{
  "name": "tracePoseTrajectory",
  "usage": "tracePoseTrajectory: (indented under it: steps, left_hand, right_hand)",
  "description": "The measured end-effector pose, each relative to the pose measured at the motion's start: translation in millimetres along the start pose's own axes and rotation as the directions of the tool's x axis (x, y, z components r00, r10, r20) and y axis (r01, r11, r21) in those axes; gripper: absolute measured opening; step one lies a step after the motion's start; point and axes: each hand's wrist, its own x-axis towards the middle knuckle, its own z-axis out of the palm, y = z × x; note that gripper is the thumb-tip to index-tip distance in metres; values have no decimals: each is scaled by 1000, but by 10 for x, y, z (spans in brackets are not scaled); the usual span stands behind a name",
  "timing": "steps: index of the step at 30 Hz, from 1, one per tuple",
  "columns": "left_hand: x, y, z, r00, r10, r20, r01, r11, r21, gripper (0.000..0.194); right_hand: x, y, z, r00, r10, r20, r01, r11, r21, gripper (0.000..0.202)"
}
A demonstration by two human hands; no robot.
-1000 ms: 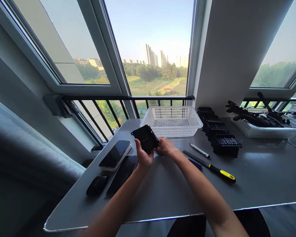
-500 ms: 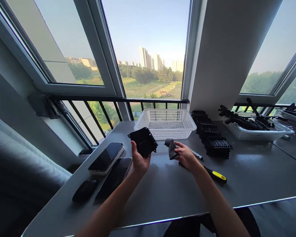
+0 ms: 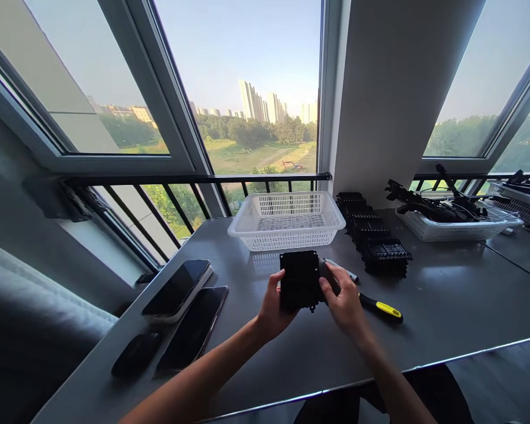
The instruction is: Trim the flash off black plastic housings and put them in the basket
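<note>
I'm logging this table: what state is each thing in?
Black part, held by left hand
Dark grey piece, held by right hand, partly hidden
White basket, upright
Cable basket, upright, loaded
Other black parts, arranged in a row
Pen, lying flat, partly hidden
Yellow-handled tool, lying flat, partly hidden
Phone-like devices, screens dark

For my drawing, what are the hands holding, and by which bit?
Left hand holds the black part by its left edge; right hand holds a grey piece by its right side.
</note>
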Motion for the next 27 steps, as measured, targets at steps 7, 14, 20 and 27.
tracePoseTrajectory:
  steps: [7, 14, 20, 27]
  left_hand:
    - [-85, -185, -121, 998, 60, 17, -60, 998, -4, 55]
    - [-129, -189, -157, 990, 21, 141, -12, 998, -65, 74]
    - [-156, -194, -108, 990, -1, 142, 7, 999, -48, 76]
    - [-145, -252, -119, 992, -13, 125, 7, 999, 51, 74]
  right_hand:
    - [-70, 45, 40, 988, 71, 134, -98, 974, 204, 43]
    - [-122, 5, 61, 968, 132, 214, -215, 873, 437, 45]
    - [-89, -2, -49, 974, 195, 115, -225, 891, 394, 42]
    - [-116, -130, -138, 990, -127, -55, 122, 989, -80, 38]
